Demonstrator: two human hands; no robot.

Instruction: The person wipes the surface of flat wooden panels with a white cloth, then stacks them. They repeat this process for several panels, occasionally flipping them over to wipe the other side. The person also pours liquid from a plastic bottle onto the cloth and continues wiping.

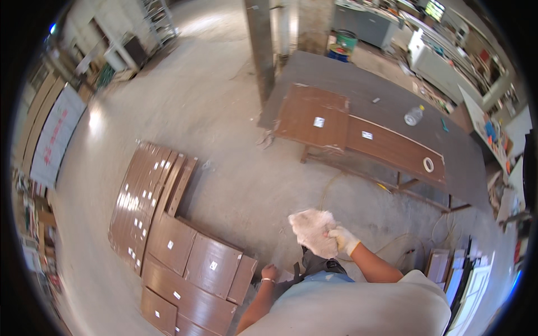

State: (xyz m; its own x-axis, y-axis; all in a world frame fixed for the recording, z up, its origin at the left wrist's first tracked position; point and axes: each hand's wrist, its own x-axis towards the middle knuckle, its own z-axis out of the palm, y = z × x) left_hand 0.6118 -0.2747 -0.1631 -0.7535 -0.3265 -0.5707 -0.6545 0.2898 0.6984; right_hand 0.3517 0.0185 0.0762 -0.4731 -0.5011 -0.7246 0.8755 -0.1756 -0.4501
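Head view: the right hand (345, 239), in a pale glove, grips the cloth (312, 228) by its right edge, fingers closed on the fabric. Taking the table (314, 64) as landmark, the cloth is held on its near side, between it and the person's body, well apart from its front edge. From the gloved fingers the cloth spreads left, along the table's near side; its ragged outline shows no clear long axis. This hand is the nearer one to the table and to the brown panel (314, 106) on it, which lies beyond the cloth.

The bare left hand (269, 272) is lower, farther from the table and left of the cloth, near the boards (185, 277) on the floor left of the table. Its fingers look curled, but I cannot tell whether they hold or touch anything.
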